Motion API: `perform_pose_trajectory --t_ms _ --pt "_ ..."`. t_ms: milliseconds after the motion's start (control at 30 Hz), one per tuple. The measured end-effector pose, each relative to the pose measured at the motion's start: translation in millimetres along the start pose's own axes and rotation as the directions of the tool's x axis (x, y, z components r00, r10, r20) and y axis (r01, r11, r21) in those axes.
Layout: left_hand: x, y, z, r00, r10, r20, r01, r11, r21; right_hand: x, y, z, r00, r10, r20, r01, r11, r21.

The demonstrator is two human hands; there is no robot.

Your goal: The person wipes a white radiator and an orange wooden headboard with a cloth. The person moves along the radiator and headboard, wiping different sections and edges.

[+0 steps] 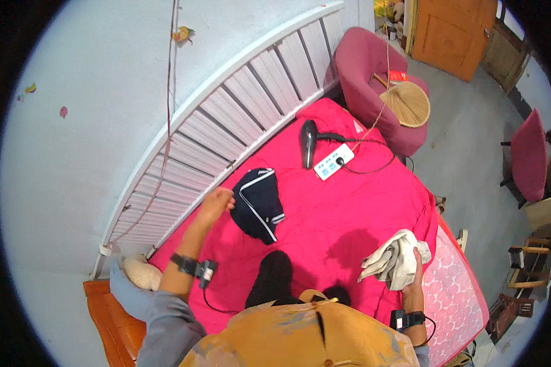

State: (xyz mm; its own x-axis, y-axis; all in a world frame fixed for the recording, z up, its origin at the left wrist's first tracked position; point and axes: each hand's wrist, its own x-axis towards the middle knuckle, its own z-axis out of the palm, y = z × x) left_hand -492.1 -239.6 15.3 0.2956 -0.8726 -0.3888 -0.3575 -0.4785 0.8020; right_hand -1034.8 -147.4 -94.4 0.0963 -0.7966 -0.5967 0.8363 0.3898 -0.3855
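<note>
In my right hand (412, 280), at the lower right over the bed's edge, is a bunched white and grey cloth (397, 260). My left hand (219, 201) is raised beside the upper left edge of a folded dark navy garment (257, 206) with white piping, which lies on the bright pink bedspread (317, 202). The left fingers are partly curled; whether they touch the garment cannot be told. Farther up the bed lie a black hair dryer (308, 144) and a white power strip (334, 162) with a black plug in it.
A white metal bed rail (197, 87) runs along the wall on the left. Beyond the bed stands a pink armchair (367, 69) holding a woven straw hat or fan (408, 104). Cords trail from the power strip. A patterned mattress (454, 293) shows at the right, and a pillow (142, 272) lies lower left.
</note>
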Motion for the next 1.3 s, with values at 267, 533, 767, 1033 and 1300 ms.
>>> perform_pose_trajectory --t_ms 267,533,767,1033,1300 --pt "183 112 -121 0.606 0.796 -0.020 -0.356 0.293 0.887 66 -30 170 0.951 -0.292 0.106 0.310 0.893 -0.325" --pt "355 114 -165 0.438 0.893 0.106 -0.377 0.075 0.923 254 66 424 0.621 -0.525 0.583 0.734 0.128 -0.667" --pt "387 111 -175 0.263 0.963 0.058 -0.632 0.126 0.765 356 219 629 0.032 -0.192 0.981 0.881 -0.459 -0.118" --pt "384 111 -177 0.499 0.866 -0.006 -0.534 0.313 0.785 394 232 662 0.017 -0.125 0.992 0.704 -0.703 -0.101" --pt "382 108 -176 0.484 0.875 -0.011 -0.513 0.293 0.807 437 146 665 0.096 -0.048 0.994 0.619 -0.779 -0.098"
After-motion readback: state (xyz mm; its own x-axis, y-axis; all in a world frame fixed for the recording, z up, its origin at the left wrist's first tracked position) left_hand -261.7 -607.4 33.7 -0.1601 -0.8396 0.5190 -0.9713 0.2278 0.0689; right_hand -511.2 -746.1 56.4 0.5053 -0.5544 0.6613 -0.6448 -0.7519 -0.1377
